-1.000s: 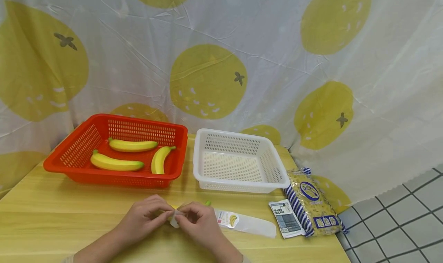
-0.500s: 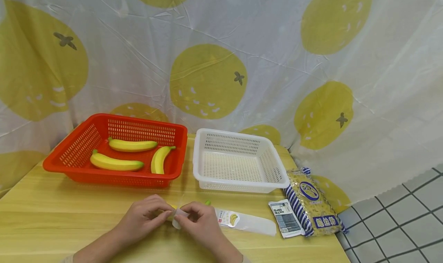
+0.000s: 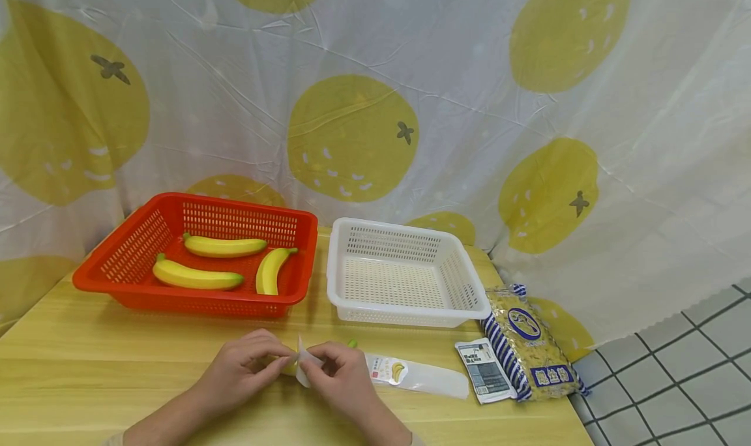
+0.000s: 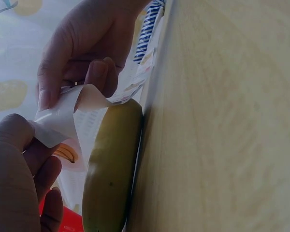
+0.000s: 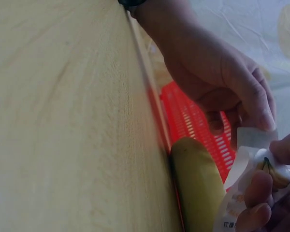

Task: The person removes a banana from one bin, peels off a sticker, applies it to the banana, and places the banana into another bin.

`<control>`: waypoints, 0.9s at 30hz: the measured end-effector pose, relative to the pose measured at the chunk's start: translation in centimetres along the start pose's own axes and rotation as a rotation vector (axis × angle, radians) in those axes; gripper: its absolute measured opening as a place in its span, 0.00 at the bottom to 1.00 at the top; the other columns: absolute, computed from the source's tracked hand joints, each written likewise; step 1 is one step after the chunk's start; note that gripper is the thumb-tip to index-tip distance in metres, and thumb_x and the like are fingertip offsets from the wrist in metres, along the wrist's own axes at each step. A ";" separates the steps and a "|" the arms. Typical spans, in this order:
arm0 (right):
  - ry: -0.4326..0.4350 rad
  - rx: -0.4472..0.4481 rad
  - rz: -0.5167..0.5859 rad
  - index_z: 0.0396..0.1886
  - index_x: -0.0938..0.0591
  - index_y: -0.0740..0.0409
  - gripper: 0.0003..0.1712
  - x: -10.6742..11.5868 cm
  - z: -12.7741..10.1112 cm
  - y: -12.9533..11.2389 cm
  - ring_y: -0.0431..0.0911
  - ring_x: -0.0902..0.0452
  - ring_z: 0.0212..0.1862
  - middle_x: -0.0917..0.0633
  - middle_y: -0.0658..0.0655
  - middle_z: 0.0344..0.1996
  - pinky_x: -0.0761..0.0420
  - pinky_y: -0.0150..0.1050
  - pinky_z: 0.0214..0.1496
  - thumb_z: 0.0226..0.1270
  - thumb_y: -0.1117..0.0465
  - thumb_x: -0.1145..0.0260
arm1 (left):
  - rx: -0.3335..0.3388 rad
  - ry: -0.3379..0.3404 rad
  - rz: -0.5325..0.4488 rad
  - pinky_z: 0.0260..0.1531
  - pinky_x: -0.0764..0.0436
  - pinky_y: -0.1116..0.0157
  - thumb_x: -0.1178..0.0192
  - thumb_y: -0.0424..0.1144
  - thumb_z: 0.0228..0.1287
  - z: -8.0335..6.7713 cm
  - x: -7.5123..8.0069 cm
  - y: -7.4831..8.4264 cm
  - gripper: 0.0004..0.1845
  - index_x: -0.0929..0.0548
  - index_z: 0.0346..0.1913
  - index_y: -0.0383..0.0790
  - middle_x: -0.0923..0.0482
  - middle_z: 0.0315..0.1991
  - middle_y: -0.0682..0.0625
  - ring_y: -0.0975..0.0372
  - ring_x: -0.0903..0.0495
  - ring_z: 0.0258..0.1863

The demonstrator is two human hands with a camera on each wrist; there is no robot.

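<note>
A white strip of stickers printed with bananas runs from my hands to the right along the table. My left hand pinches its end between thumb and fingers, and my right hand pinches it just beside. Between them the strip bends up in a fold, as the left wrist view shows on the white strip. In the right wrist view a round banana sticker lies by my right fingers. A yellow banana lies on the table under the hands, mostly hidden in the head view except its green tip.
Behind on the left, a red basket holds three bananas. A white basket stands to its right. At the table's right edge lie a small printed packet and a bag of noodles. A lemon-print curtain hangs behind.
The strip's end between the fingers has lifted and bent further, now pointing up. Both hands stay nearly in place.
</note>
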State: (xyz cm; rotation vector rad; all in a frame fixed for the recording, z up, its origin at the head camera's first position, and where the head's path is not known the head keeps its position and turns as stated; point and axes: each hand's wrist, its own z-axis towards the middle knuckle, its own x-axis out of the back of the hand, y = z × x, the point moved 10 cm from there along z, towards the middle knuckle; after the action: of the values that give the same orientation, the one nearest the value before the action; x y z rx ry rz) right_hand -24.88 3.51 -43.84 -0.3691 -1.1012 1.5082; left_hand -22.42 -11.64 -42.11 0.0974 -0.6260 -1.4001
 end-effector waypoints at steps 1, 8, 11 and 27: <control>0.004 0.006 -0.003 0.40 0.11 0.61 0.04 0.0 0.0 0.0 0.27 0.27 0.25 0.10 0.60 0.30 0.22 0.25 0.22 0.68 0.68 0.30 | 0.000 0.000 0.000 0.33 0.21 0.72 0.27 0.17 0.48 0.0 0.0 0.0 0.23 0.11 0.45 0.44 0.14 0.36 0.54 0.68 0.19 0.37; -0.003 0.009 0.007 0.40 0.12 0.62 0.04 0.0 0.0 -0.1 0.25 0.31 0.22 0.12 0.60 0.26 0.26 0.24 0.19 0.69 0.69 0.31 | -0.020 0.018 -0.008 0.31 0.22 0.71 0.28 0.16 0.46 0.0 0.2 0.0 0.24 0.11 0.46 0.41 0.13 0.36 0.52 0.67 0.19 0.37; -0.020 -0.035 0.028 0.40 0.12 0.62 0.04 -0.1 0.0 0.3 0.25 0.31 0.20 0.12 0.62 0.24 0.25 0.24 0.18 0.70 0.68 0.32 | -0.017 0.024 0.000 0.32 0.21 0.72 0.28 0.16 0.46 -0.1 0.2 -0.1 0.24 0.11 0.45 0.41 0.13 0.36 0.52 0.67 0.19 0.37; -0.040 -0.140 0.033 0.41 0.12 0.64 0.07 -0.2 -0.2 1.2 0.29 0.24 0.27 0.10 0.64 0.34 0.20 0.24 0.26 0.69 0.72 0.36 | 0.031 0.009 -0.004 0.39 0.19 0.77 0.29 0.15 0.48 -0.3 0.2 -0.4 0.24 0.12 0.45 0.44 0.14 0.38 0.53 0.67 0.17 0.39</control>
State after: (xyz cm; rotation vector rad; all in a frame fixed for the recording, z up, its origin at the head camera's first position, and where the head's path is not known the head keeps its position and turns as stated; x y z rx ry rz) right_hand -25.38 3.51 -44.91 -0.4569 -1.2409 1.4768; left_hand -22.67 -11.99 -42.45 0.1291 -0.6401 -1.3931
